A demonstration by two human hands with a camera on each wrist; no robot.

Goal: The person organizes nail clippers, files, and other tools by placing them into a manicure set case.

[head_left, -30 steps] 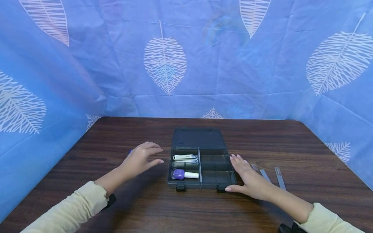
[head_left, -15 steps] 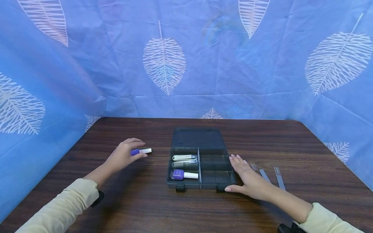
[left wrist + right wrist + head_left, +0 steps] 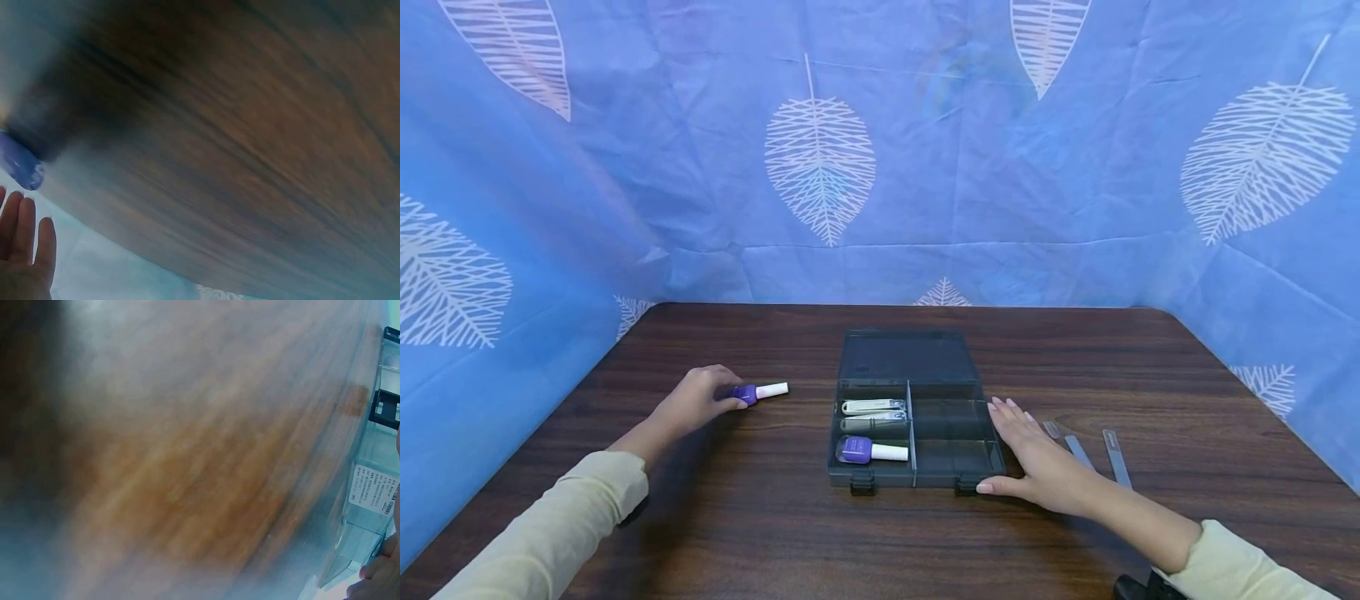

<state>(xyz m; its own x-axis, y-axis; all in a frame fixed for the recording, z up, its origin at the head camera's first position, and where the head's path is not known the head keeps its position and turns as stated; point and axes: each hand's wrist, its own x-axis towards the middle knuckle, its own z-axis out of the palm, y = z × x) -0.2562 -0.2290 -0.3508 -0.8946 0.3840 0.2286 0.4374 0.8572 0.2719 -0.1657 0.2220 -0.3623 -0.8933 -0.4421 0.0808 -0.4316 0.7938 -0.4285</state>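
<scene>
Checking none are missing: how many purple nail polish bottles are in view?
2. One nail polish bottle lies in the organizer box's front left compartment; another bottle lies on the table, held by the left hand. No others show.

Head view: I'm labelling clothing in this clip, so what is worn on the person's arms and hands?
Both arms wear long, pale cream-yellow sleeves that end at the wrists. A dark band or strap shows at each cuff, its details too small to tell. The left hand and right hand are bare: no gloves, and no rings or other markings can be made out.
</scene>
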